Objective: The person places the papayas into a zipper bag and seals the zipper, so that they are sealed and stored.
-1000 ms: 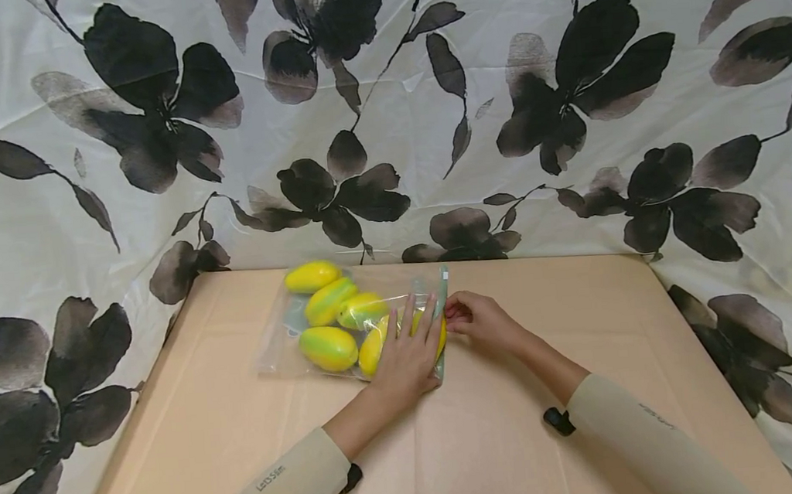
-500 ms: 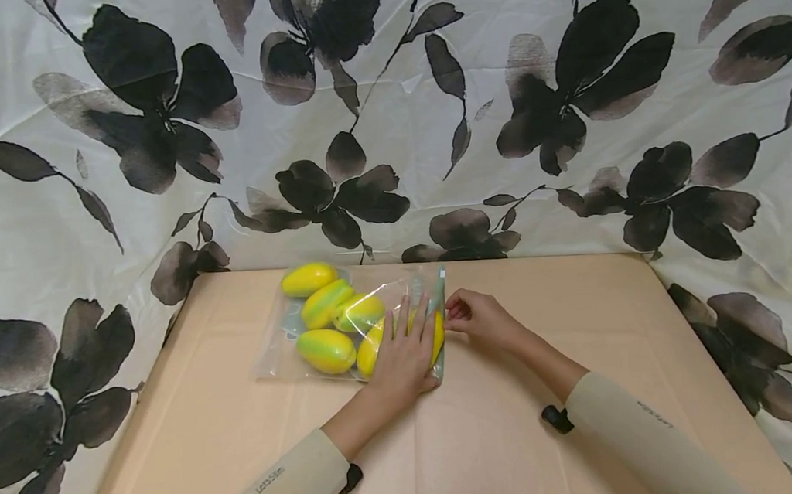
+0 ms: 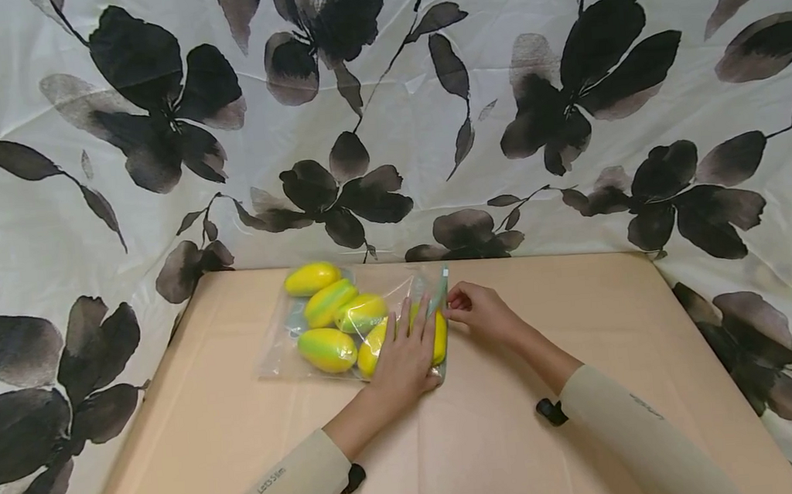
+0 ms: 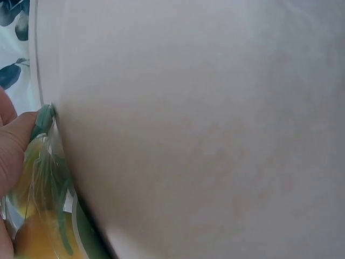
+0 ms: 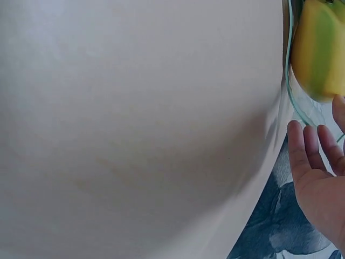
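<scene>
A clear plastic zip bag [image 3: 275, 361] lies flat, with several yellow-green, mango-like fruits [image 3: 327, 351] inside. My left hand [image 3: 407, 355] presses on the bag's right part, fingers spread and straight, partly covering the fruits there. In the left wrist view its thumb [image 4: 16, 145] lies against the bag's green edge [image 4: 43, 121]. At the bag's right side, my right hand [image 3: 481, 314] pinches the green-edged opening [image 3: 444, 282] between thumb and index finger. The right wrist view shows its other fingers [image 5: 297, 148] extended beside the edge, close to one fruit [image 5: 318, 54].
The bag rests near the far edge of a tan board-like tabletop [image 3: 567, 295]. Behind and around it hangs a white cloth [image 3: 441, 104] printed with dark flowers. Both forearms wear beige sleeves [image 3: 634, 430], with a small black device [image 3: 552, 411] at the right wrist.
The right hand has shifted slightly towards the far end of the bag's green edge. The left hand stays pressed on the bag, and the fruits keep their arrangement.
</scene>
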Tool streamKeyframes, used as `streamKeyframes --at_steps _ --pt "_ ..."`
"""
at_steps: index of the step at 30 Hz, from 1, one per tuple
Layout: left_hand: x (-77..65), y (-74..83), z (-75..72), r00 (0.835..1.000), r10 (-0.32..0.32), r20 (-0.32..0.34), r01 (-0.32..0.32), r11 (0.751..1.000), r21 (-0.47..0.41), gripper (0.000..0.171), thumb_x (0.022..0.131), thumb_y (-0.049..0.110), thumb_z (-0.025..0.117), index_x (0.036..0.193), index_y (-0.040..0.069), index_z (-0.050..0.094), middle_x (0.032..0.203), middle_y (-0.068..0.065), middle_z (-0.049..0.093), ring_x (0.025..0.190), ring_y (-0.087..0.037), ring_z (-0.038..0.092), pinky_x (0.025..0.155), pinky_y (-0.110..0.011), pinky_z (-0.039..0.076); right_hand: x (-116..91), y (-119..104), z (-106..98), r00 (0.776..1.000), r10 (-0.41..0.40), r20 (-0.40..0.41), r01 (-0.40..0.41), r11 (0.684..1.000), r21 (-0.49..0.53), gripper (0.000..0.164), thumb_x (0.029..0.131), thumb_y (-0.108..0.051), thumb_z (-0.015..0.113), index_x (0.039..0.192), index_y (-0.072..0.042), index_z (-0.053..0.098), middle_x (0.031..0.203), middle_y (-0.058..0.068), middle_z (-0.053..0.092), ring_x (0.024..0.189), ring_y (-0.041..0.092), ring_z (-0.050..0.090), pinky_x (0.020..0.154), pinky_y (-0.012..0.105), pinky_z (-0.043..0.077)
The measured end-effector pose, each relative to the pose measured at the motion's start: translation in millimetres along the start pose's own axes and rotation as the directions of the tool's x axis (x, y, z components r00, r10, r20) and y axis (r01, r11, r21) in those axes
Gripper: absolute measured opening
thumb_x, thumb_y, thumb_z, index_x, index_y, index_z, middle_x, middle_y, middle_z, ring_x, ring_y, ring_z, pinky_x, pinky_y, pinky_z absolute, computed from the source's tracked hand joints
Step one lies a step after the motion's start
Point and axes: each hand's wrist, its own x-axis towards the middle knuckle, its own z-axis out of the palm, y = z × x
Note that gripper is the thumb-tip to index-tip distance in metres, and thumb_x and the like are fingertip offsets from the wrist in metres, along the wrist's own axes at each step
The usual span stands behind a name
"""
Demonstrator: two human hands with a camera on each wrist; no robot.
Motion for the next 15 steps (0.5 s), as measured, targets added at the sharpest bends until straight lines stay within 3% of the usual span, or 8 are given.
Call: streamKeyframes --at_steps 8,15 --pt "1.1 -2.2 -1.5 1.0 -0.018 -0.009 0.017 0.999 -0.027 0.121 0.075 0.065 0.081 0.162 0.001 0.025 0.172 -0.02 0.013 0.156 -0.045 0.022 0.124 -0.059 0.028 -7.2 1.9 -5.1 1.0 -0.013 0.022 0.012 1.0 0.009 0.032 0.093 -0.025 0.078 0.115 -0.005 0.066 0.102 0.006 0.071 0.095 0.02 0.066 0.091 0.038 0.058" --pt "1.6 0.3 -4.3 0.999 -0.034 0.0 0.034 0.995 -0.089 0.117 0.08 0.063 0.077 0.163 0.001 0.021 0.172 -0.021 0.014 0.156 -0.045 0.021 0.123 -0.061 0.027 -10.0 3.2 -14.8 1.0 0.003 0.005 -0.003 1.0 0.015 0.034 0.095 -0.022 0.076 0.121 -0.002 0.065 0.106 0.007 0.071 0.1 0.023 0.067 0.095 0.042 0.058"
